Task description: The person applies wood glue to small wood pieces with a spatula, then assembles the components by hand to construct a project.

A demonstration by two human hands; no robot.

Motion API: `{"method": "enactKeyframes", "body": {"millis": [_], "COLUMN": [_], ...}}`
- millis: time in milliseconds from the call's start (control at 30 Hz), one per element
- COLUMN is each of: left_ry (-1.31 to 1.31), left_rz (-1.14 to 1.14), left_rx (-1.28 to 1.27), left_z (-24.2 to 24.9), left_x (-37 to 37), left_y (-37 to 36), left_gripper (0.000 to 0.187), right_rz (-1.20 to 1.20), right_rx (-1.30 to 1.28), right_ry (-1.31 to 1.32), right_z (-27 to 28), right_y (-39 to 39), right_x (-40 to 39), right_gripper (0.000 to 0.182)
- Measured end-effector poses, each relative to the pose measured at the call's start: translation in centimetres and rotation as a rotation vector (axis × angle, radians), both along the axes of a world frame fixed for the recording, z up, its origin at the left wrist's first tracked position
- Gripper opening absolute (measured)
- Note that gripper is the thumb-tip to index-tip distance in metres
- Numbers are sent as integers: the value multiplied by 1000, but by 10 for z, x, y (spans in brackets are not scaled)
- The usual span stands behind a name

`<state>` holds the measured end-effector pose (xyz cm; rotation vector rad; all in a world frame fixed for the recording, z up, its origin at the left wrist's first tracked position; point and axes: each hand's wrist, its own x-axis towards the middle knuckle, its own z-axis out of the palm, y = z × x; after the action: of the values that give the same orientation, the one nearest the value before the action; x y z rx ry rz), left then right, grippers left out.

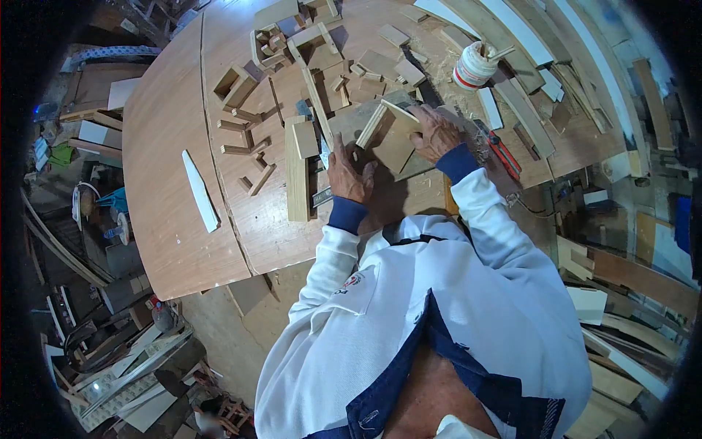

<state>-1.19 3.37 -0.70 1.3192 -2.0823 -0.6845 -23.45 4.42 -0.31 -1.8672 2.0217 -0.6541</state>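
Note:
My right hand [436, 134] grips the right edge of a small wooden piece, with its thumb and fingers bent around it. This piece is a flat panel [395, 143] with raised light strips along its edges, like a partly built box. My left hand [349, 173] is to the left of it, palm down, with the index finger stretched forward and the thumb apart. That fingertip is beside the near end of a long wooden strip [314, 89]; contact is hard to make out. Left of this hand lies a pale wooden board [297, 183] with a small block [305, 139] on it.
Small wooden frames [235, 86] and short joined pieces [256, 179] lie across the table [168, 146]. A white tub [475, 67] with sticks in it stands at the back right. Red-handled pliers [504, 159] rest near the right edge. A white tapered piece [199, 192] is at left.

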Motion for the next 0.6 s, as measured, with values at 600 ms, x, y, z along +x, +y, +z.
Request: {"method": "enactKeyframes", "body": {"millis": [600], "left_ry": [46], "left_rz": [48], "left_rx": [-59], "left_z": [-4], "left_x": [-4], "left_y": [2], "left_gripper": [85], "right_rz": [-18], "right_rx": [0], "right_ry": [-10], "right_z": [-1], "right_y": [-1], "right_x": [0], "right_gripper": [43]}}
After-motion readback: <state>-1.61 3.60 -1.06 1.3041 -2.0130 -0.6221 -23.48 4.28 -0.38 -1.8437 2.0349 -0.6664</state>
